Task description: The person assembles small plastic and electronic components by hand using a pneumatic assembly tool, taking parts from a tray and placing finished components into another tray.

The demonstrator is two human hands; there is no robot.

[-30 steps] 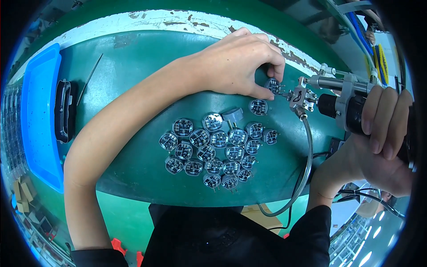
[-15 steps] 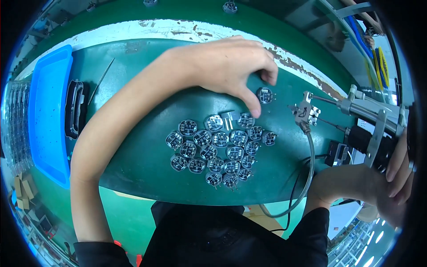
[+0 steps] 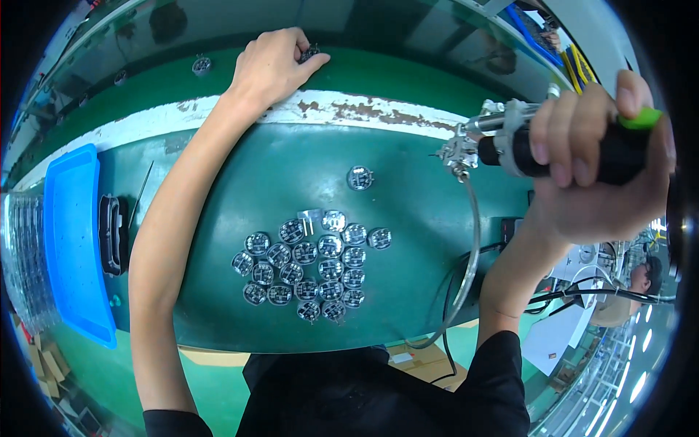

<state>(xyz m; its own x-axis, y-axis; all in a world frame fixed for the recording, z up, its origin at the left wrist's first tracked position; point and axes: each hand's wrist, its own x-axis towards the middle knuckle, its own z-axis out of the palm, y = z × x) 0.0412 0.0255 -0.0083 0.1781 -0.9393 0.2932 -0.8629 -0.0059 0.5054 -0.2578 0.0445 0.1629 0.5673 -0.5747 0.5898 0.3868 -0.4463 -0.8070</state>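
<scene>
My left hand reaches far across onto the green conveyor belt, thumb and fingers closed round a small round electronic module. In my right hand is a black power screwdriver with a metal head and a green part near my thumb. The tool is held sideways, its metal tip pointing left above the table. A lone round module sits on the green table between my arms. Closer to me lie several more round modules with circuit boards showing, beside a small metal bracket.
A blue tray stands at the left, next to a black holder and a thin rod. A worn white ledge divides table and belt. A hose hangs from the tool. Another module rides the belt.
My left hand has gone from above the table to the belt and closed on a module there. My right hand has raised the screwdriver at the right. The view has shifted.
</scene>
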